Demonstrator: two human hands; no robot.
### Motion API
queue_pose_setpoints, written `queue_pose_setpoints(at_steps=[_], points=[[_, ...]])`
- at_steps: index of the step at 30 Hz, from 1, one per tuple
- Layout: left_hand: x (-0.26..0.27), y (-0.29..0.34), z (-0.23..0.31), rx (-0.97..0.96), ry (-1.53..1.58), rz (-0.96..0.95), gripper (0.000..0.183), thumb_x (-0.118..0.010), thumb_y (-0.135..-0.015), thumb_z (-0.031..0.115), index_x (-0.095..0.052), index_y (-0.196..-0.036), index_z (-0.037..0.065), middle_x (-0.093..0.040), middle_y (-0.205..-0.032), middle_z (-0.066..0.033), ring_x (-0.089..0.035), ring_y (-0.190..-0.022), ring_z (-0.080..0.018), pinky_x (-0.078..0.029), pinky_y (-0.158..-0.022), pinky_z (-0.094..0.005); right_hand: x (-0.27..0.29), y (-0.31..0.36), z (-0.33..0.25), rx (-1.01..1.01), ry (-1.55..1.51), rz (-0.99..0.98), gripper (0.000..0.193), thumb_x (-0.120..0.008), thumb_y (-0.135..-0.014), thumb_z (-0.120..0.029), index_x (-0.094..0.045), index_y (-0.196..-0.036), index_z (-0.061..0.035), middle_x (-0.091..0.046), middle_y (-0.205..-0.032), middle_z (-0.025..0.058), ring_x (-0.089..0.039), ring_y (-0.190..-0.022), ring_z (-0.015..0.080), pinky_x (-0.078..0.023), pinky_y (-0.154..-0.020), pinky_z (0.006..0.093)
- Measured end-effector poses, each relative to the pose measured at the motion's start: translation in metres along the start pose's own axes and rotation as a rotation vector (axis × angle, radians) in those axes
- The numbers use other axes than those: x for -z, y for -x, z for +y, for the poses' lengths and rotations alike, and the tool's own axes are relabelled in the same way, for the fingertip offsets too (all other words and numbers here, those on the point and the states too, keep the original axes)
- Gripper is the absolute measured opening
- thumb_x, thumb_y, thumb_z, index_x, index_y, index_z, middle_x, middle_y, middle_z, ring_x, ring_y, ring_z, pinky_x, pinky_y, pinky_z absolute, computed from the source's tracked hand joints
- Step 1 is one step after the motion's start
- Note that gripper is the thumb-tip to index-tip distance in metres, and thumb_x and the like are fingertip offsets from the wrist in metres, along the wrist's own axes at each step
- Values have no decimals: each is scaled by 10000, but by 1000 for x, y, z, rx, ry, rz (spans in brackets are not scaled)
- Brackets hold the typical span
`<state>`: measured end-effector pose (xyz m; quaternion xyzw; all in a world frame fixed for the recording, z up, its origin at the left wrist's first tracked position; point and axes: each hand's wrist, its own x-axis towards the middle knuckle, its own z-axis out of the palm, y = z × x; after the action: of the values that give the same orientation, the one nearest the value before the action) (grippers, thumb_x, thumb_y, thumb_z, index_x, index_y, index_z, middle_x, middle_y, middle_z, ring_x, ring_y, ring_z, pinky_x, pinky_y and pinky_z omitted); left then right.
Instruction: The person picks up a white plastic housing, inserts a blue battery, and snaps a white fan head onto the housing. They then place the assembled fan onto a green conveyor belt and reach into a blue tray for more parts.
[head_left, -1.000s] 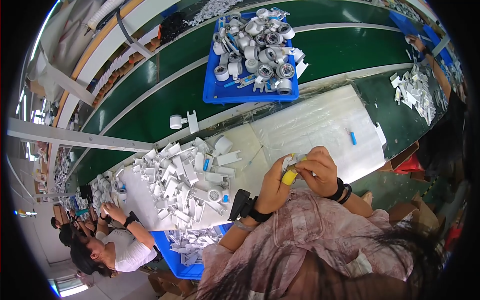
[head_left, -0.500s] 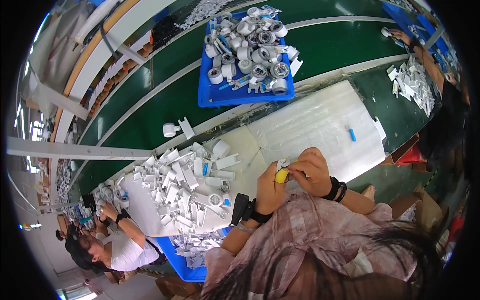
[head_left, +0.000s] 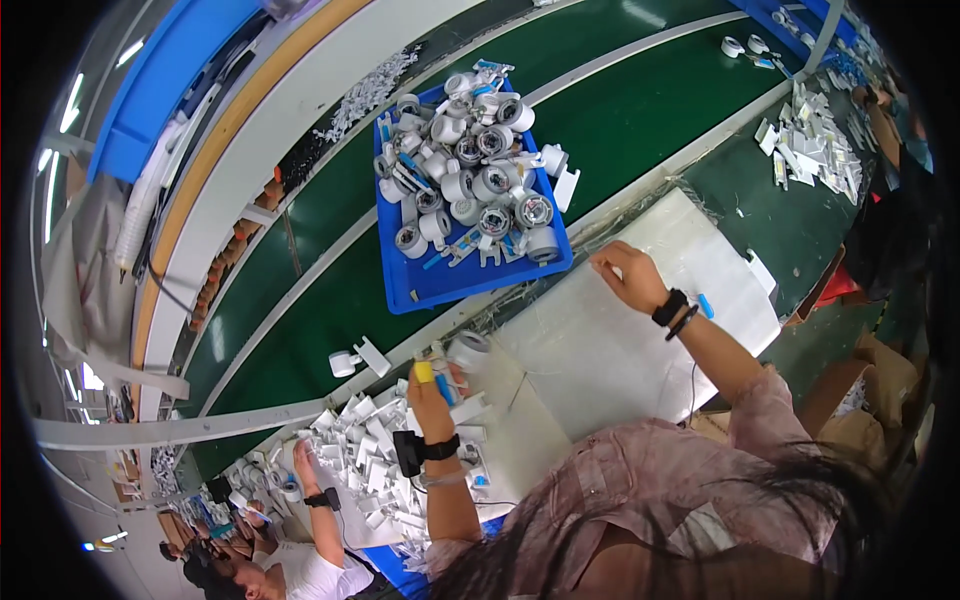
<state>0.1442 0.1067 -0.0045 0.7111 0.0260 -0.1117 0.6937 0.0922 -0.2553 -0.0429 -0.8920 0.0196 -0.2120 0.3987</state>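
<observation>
My left hand (head_left: 432,402) reaches over the heap of white plastic parts (head_left: 365,440), a yellow covering (head_left: 424,372) on one fingertip. Its fingers look apart, and a blue piece (head_left: 444,390) shows between them. Blur hides whether they touch it. A round white-grey housing (head_left: 468,352) lies just beyond. My right hand (head_left: 630,277) hovers over the pale sheet-covered work surface (head_left: 640,345), near the blue tray's corner. Its fingers are curled in a pinch; anything inside them is hidden. Each wrist wears a black band.
The blue tray (head_left: 430,290), heaped with round white housings, stands on the green conveyor (head_left: 650,120). A white housing (head_left: 343,363) lies on the belt. More white parts (head_left: 815,145) are piled far right. A co-worker in white (head_left: 320,570) sits at lower left. A blue piece (head_left: 706,306) rests right.
My hands were together over a small white part and have separated. The left moved left to the heap; the right rose toward the tray. The whole view has shifted and tilted.
</observation>
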Motion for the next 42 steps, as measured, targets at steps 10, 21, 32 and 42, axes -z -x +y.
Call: queue_pose_setpoints(at_steps=[10, 21, 32, 42], points=[[98, -144, -52, 24, 83, 432, 337, -371, -957, 245, -496, -1149, -2, -647, -957, -163, -644, -738, -250, -530, -576, -324, -54, -143, 119, 10, 781, -477, 651, -601, -752, -59, -452, -1357, -248, -591, -1049, 109, -654, -793, 267, -491, -710, 420], [29, -65, -42, -470, -840, 403, 446, -567, -818, 13, -465, -1252, -16, -358, -1368, -249, -395, -1217, -401, -343, -1001, -469, -20, -127, 117, 231, 839, -436, 167, -689, -744, -256, -595, -807, -134, -619, -610, 52, -640, -609, 268, -448, -579, 406], [-82, 34, -81, 416, 176, -538, 387, -455, -978, 329, -538, -1207, 29, -644, -1059, -110, -637, -908, -228, -510, -808, -359, 22, 49, -24, 287, 341, -205, 221, -714, -692, -146, -498, -666, -111, -520, -561, 75, -521, -503, 287, -403, -521, 401], [-123, 55, -116, 673, 432, -1062, 329, -518, -956, 183, -516, -1250, 36, -578, -1195, -83, -570, -1080, -161, -459, -914, -254, 2, 125, -99, 275, -12, -509, 181, -709, -714, -186, -606, -844, -115, -601, -717, 96, -592, -690, 293, -477, -644, 384]])
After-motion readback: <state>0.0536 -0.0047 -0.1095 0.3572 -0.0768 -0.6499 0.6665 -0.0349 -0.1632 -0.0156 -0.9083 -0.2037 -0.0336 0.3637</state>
